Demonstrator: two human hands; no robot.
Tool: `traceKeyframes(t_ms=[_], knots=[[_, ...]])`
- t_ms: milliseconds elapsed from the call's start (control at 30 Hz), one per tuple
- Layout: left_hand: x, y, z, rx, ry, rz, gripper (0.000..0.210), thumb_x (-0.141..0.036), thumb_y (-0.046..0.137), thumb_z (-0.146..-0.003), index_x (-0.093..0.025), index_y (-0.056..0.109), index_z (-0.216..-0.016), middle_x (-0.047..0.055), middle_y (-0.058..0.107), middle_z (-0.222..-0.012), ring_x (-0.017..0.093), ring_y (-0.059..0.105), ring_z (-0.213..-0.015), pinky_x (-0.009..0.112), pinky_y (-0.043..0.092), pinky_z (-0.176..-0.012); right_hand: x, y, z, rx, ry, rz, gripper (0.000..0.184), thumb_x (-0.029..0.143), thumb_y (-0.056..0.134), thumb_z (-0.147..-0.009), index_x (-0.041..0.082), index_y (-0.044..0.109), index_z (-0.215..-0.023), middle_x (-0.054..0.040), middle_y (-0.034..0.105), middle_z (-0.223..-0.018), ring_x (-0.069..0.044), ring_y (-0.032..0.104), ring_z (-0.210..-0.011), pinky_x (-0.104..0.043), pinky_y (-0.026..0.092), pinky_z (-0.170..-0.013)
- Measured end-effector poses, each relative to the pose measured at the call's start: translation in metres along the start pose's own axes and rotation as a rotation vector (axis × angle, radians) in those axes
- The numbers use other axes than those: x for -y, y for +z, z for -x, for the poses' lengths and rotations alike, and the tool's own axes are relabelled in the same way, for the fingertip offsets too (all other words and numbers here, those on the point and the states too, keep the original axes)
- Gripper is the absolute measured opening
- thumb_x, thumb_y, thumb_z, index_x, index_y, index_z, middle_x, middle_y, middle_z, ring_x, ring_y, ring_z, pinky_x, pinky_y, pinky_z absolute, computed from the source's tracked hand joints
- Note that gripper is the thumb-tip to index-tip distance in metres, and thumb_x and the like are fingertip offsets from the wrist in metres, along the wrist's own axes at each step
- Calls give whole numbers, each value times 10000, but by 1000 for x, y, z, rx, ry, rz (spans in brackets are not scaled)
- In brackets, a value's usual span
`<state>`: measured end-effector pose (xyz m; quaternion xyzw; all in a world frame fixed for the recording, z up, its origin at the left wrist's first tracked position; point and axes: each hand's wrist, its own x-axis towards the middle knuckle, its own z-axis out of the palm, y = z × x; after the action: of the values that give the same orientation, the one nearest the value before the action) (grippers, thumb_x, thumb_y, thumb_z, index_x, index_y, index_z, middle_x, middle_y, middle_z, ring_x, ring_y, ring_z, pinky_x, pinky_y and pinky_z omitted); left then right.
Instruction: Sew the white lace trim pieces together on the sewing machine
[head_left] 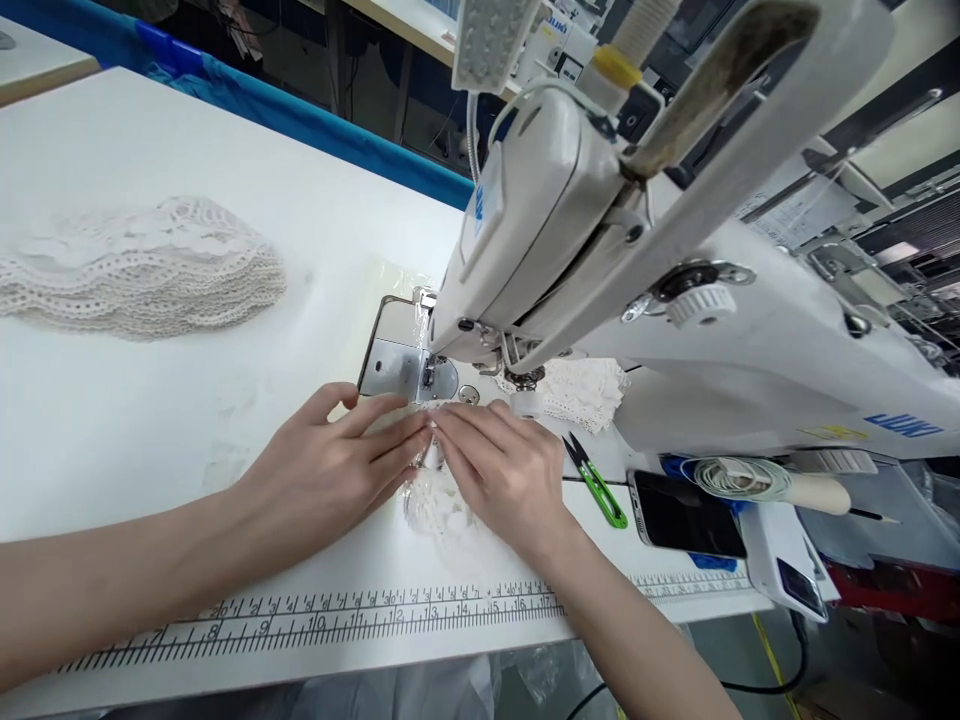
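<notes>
Just in front of the sewing machine's presser foot (pixel 428 372), my left hand (pixel 337 455) and my right hand (pixel 504 462) meet over a piece of white lace (pixel 442 508). Fingers of both hands are pressed together on the lace's upper edge, and its lower part hangs towards the table's front. The left index finger and thumb reach over the metal needle plate (pixel 394 368). The white sewing machine (pixel 540 200) leans in from the right. More lace (pixel 581 392) lies under the machine's arm, behind my right hand.
A stack of white lace pieces (pixel 150 270) lies on the left of the white table. Right of my hands are green thread snips (pixel 598 485), a black phone (pixel 686 512) and a coil of pale cord (pixel 739 478). A printed ruler (pixel 360 618) runs along the front edge.
</notes>
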<state>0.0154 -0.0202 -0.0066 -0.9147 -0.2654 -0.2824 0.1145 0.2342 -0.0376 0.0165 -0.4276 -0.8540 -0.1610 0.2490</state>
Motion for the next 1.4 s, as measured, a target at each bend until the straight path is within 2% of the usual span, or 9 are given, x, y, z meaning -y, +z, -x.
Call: traceKeyframes(t_ms=[167, 267, 400, 667, 867, 1100, 1400], knots=[[5, 2, -4, 16, -25, 5, 278, -186, 450, -1095, -216, 707, -1197, 16, 806, -1196, 250, 722, -1161, 445, 481, -853, -1, 7, 4, 128, 44, 56, 293, 301, 565, -1084, 138, 779, -1199, -58, 823, -1137, -219, 737, -954, -326, 569, -735], [4, 1, -4, 4, -6, -59, 302, -176, 425, -1097, -221, 687, -1240, 39, 803, -1203, 227, 730, -1155, 446, 474, -851, -5, 11, 5, 173, 52, 79, 312, 316, 566, -1083, 142, 767, -1246, -81, 817, -1147, -247, 731, -1013, -369, 574, -835], [2, 1, -4, 7, -10, -88, 295, -202, 442, -1102, -159, 671, -1282, 87, 804, -1191, 231, 725, -1170, 445, 451, -882, -9, 14, 3, 173, 42, 106, 312, 300, 558, -1083, 139, 764, -1255, -64, 791, -1240, -258, 726, -1030, -394, 569, -897], [3, 3, -6, 32, -24, -74, 309, -234, 467, -1092, -115, 683, -1279, 107, 788, -1236, 266, 703, -1183, 455, 426, -893, -12, 19, -1, 159, 46, 144, 300, 278, 560, -1076, 165, 773, -1253, -42, 767, -1299, -254, 713, -1013, -406, 581, -917], [2, 3, -6, 39, -33, -58, 288, -215, 496, -1073, -143, 694, -1269, 96, 776, -1269, 269, 700, -1192, 441, 441, -894, -13, 20, 1, 129, 41, 148, 288, 274, 566, -1072, 168, 777, -1237, -31, 780, -1270, -255, 717, -1011, -408, 579, -939], [0, 0, -4, 32, -43, -65, 291, -210, 518, -1062, -162, 707, -1277, 95, 789, -1236, 280, 705, -1188, 442, 462, -902, -13, 19, 2, 165, 56, 141, 275, 249, 566, -1067, 189, 782, -1225, -36, 774, -1287, -248, 710, -1071, -414, 571, -972], [3, 1, -8, 16, -20, -131, 339, -232, 415, -1113, -113, 720, -1202, 94, 806, -1184, 250, 720, -1154, 452, 438, -870, -15, 22, 1, 154, 62, 137, 287, 236, 567, -1064, 177, 755, -1273, -43, 764, -1309, -254, 712, -1091, -415, 575, -969]])
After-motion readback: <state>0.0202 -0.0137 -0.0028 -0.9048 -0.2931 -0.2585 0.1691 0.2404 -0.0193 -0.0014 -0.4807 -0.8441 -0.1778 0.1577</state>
